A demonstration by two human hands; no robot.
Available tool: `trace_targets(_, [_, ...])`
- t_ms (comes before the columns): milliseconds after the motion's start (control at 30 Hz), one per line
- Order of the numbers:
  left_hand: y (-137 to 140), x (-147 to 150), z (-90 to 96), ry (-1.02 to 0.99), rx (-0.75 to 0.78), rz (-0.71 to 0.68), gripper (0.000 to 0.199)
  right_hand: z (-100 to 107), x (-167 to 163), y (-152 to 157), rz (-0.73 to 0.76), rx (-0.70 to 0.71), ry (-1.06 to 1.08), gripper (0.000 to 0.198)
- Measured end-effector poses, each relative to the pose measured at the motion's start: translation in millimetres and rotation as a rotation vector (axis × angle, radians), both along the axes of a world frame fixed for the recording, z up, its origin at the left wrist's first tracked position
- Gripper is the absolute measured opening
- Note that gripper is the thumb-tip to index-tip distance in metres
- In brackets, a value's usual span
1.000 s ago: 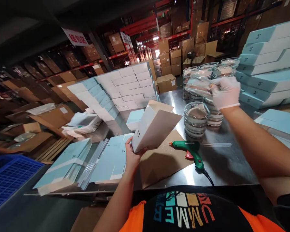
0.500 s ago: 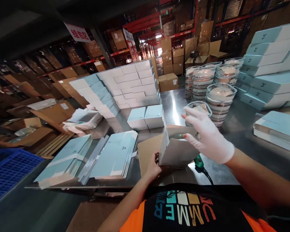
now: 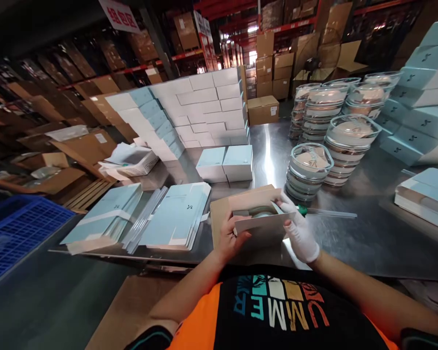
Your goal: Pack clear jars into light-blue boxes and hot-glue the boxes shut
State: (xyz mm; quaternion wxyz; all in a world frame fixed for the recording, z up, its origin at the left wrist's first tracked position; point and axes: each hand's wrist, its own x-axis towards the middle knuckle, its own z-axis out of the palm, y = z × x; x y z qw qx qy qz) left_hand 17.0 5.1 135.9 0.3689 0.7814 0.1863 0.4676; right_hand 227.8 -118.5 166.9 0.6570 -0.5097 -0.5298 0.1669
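An open white cardboard box [image 3: 264,231] is on the table in front of me, with a round glass rim [image 3: 262,212] partly showing inside. My left hand [image 3: 231,238], bare, grips the box's left end, thumb over the near wall. At the other end my right hand [image 3: 300,236], in a white glove with bare fingertips, is closed around the side flap. Under the box lies a brown cardboard sheet [image 3: 219,216]. Just beyond my right hand a green tool [image 3: 301,210] is partly hidden.
Glass containers [image 3: 311,163] stand in stacks to the right. Flat light-blue cartons [image 3: 177,216] and clear plastic strips [image 3: 146,221] lie left. Two closed boxes [image 3: 237,160] sit ahead, before a wall of white boxes [image 3: 208,104]. A blue crate [image 3: 25,233] is at far left.
My right hand has come down from above the box and taken hold of its right side. My left hand has moved up onto the left end. The box opening now tilts more towards me.
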Motion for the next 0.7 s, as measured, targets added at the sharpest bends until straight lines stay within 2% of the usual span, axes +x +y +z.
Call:
trace_targets(133, [-4, 3, 10.9, -0.066, 0.063, 0.049, 0.061, 7, -10, 2, -0.065, 0.069, 0.067, 0.080])
trace_targets(267, [-9, 3, 8.4, -0.098, 0.032, 0.084, 0.065, 7, -14, 8, 0.001, -0.041, 0.106, 0.070])
trace_targets(367, [-12, 2, 1.9, -0.182, -0.046, 0.150, 0.066, 6, -18, 15, -0.131, -0.102, 0.109, 0.048])
trace_targets(433, [-13, -1, -3.3, -0.208, -0.027, 0.166, 0.075, 4, -20, 17, -0.238, -0.089, 0.082, 0.043])
trace_targets(500, [-11, -5, -6.9, -0.125, 0.045, 0.150, 0.073, 5, -18, 18, -0.277, -0.040, 0.043, 0.044])
trace_targets(567, [-6, -10, -7.2, 0.001, 0.101, 0.128, 0.065, 8, -10, 16, -0.250, -0.012, -0.004, 0.041])
trace_targets(633, [-1, -15, -4.4, 0.033, 0.101, 0.143, 0.064, 14, 8, 11, -0.203, -0.079, -0.080, 0.036])
trace_targets(700, [5, -19, -0.4, -0.001, 0.069, 0.205, 0.068, 19, 31, 6, -0.241, -0.293, -0.244, 0.038])
